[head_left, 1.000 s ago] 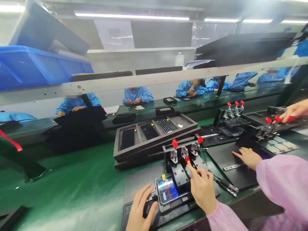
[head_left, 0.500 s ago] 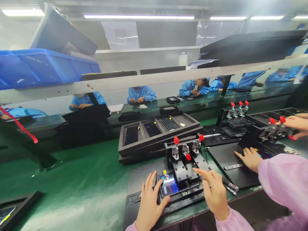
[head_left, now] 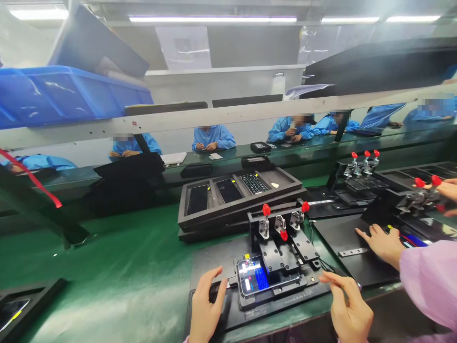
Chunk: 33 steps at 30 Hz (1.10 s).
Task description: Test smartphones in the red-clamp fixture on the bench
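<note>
Head view only. Saw left hand (head_left: pixel 205 309) laid open on the left end of the fixture (head_left: pixel 285 299), fingers spread, thumb near the phone's left edge, grasping nothing. Found right hand (head_left: pixel 348 309) just off the fixture's right end, loosely curled, thumb and forefinger out. Saw nothing held, and could not tell whether the fingertips touched the base.

Noted phone (head_left: pixel 255 278) lying face up in the fixture's nest, screen lit blue, far end tucked under the black press blocks. Counted three red-knobbed toggle clamps (head_left: pixel 282 227) behind it, middle lever tipped forward, outer two upright.

Logged tray (head_left: pixel 221 214) of dark phones farther back on the green belt (head_left: pixel 107 267), and blue bin (head_left: pixel 71 95) on the shelf above. Spotted co-worker's hand (head_left: pixel 383 243), with pink sleeve (head_left: pixel 432 281), flat on the next station to the right, near the right hand.

Judged risks:
- Left thumb that close could nudge the phone askew in the nest or smear the screen.
- With the outer levers up, the phone looked only partly pinned, so a bump to the fixture might shift it.
- Right hand could clip the co-worker's hand or snag the thin dark item lying by the fixture's right end.
</note>
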Tool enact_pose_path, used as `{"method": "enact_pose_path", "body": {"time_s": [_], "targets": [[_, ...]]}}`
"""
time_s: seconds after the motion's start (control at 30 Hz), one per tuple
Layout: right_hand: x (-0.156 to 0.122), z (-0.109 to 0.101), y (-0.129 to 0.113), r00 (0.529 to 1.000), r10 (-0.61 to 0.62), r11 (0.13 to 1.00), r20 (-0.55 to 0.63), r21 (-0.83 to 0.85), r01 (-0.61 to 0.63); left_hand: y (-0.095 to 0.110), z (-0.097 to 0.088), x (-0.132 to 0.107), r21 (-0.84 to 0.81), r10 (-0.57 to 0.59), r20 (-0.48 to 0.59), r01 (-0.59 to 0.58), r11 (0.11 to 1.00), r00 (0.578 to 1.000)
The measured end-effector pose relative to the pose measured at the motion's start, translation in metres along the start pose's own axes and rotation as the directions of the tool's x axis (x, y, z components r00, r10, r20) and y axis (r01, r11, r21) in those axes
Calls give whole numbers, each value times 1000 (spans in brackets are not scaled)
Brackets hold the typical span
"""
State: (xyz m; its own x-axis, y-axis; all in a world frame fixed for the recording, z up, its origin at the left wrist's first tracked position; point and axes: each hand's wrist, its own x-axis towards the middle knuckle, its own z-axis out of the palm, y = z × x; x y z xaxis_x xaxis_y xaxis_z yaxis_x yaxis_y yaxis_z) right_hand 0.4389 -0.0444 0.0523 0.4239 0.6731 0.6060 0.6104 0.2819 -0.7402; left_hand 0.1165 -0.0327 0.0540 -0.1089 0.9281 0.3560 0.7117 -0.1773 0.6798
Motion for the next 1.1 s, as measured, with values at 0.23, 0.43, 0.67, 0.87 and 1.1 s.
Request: {"method": "enact_pose_path", "body": {"time_s": [0.23, 0.43, 0.67, 0.87, 1.1], "targets": [[-3, 1, 7, 1000, 10, 1000, 0, 15, -10, -4, -2, 2, -42, -67, 5, 67, 997, 998], [3, 5, 1, 1000, -13, 1000, 28, 11, 13, 0, -2, 2, -57, -84, 44, 86, 995, 995], [10, 8, -4, 999, -30, 999, 24, 19, 30, 3, -3, 3, -48, -93, 79, 97, 994, 993], [12, 9, -8, 998, -56, 998, 36, 8, 56, 2, -2, 2, -32, -83, 83, 86, 996, 993], [12, 9, -6, 997, -61, 998, 41, -23, 62, -2, 0, 1, -20, -82, 100, 84, 996, 992]]}}
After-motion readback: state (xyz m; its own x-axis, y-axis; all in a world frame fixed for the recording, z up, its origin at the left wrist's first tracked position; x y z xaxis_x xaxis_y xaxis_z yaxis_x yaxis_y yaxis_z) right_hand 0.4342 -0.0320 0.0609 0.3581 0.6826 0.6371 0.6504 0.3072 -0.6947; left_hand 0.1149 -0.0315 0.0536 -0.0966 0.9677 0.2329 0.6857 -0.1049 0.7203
